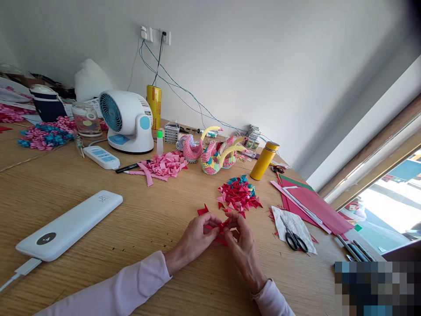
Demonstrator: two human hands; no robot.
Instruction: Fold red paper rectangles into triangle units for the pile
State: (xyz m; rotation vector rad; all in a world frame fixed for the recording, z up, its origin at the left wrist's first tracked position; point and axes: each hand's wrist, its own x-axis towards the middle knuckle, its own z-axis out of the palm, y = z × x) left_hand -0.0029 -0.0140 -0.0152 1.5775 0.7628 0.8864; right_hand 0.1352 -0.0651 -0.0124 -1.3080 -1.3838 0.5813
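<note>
My left hand and my right hand meet low over the table, fingertips closed on a small red piece of paper. Its exact fold is partly hidden by my fingers. More red paper shows just beneath my hands. Right beyond my fingers lies a loose red folded triangle. Behind it is a pile of folded paper triangles in red, pink and teal. Farther back stand several paper swans built from folded pieces, with yellow necks.
Black scissors rest on a white tissue at right, near red paper sheets. A yellow bottle stands behind the pile. At left are a white power bank, a fan, a remote and pink paper pieces.
</note>
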